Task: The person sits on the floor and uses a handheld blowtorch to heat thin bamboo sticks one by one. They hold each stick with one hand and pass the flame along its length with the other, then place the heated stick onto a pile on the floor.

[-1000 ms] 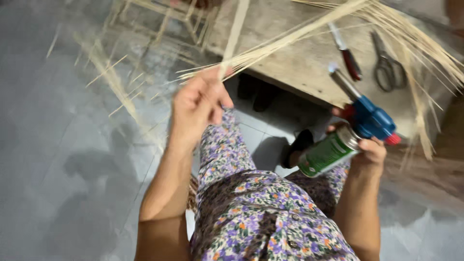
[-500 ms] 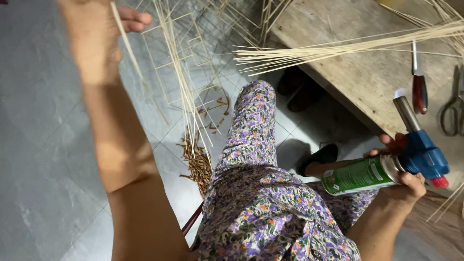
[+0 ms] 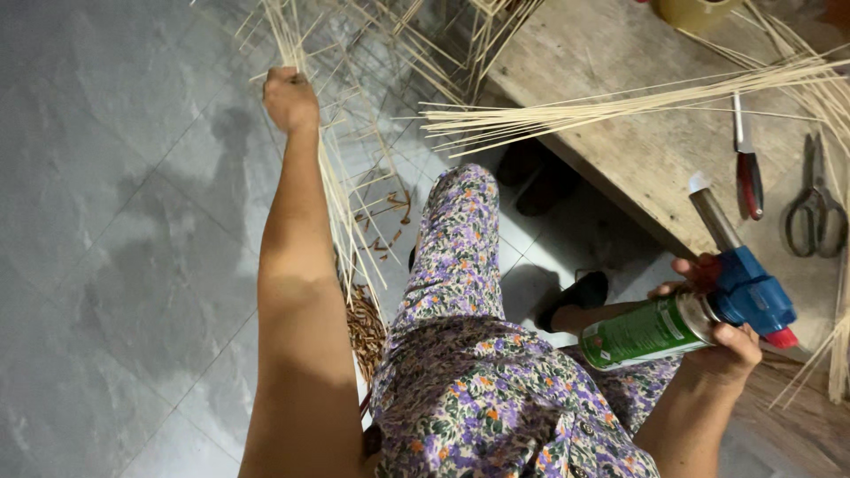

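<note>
A green gas canister is carrying a blue torch head with a red knob and a grey metal nozzle. The trousers are showing a purple, orange and green floral print on white. Pale straw-coloured bamboo strips are lying over a weathered grey-brown wooden bench, beside a red-handled knife and dull grey scissors. The floor is mottled grey.

A green gas canister with a blue torch head and metal nozzle lies tilted at near right, off the tabletop's edge. Thin pale bamboo strips stand bunched over the floor, far left.
</note>
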